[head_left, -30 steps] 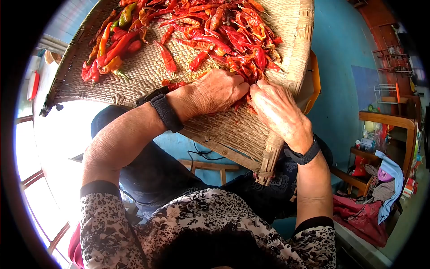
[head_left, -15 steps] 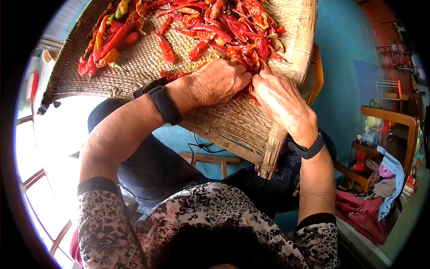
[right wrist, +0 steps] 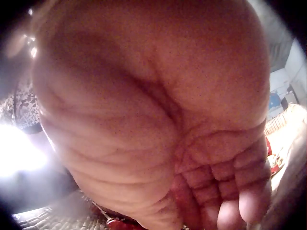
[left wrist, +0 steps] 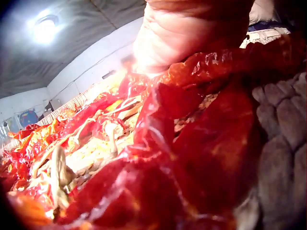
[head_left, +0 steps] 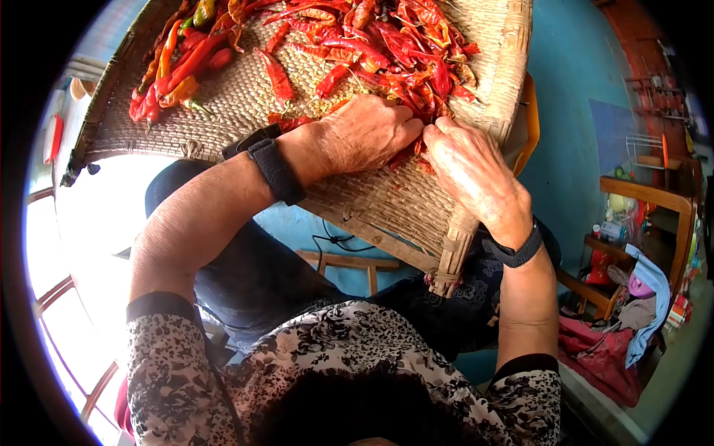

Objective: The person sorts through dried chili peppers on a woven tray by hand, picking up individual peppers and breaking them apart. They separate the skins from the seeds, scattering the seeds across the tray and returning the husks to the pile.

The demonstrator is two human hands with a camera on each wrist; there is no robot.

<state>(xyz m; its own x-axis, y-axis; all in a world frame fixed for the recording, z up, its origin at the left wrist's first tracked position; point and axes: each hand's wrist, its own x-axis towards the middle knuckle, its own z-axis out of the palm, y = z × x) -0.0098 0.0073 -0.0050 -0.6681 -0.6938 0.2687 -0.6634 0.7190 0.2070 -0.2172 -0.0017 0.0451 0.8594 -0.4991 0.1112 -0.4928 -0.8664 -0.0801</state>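
Close together over the near right part of a woven tray [head_left: 401,212], both hands have their fingers curled inward. The left hand [head_left: 364,137] and the right hand [head_left: 480,175] pinch a dried red chili between them; the fingertips are mostly hidden in the head view. In the left wrist view the base of the left hand [left wrist: 192,33] is just above large, wrinkled red chilies [left wrist: 211,158]. The right wrist view shows the right palm [right wrist: 144,105] with bent fingers, and a bit of red chili [right wrist: 124,224] below.
A heap of dried red chilies [head_left: 372,44] lies beyond the hands, and glossier red and green peppers [head_left: 197,63] lie at the tray's left. The tray's bound corner [head_left: 450,264] points toward the lap. A wooden chair [head_left: 647,192] with clothes stands at right.
Compared with a second ago, the tray appears slightly higher and farther right in the head view. Both hands stay close together, the right one a little lower relative to the left.
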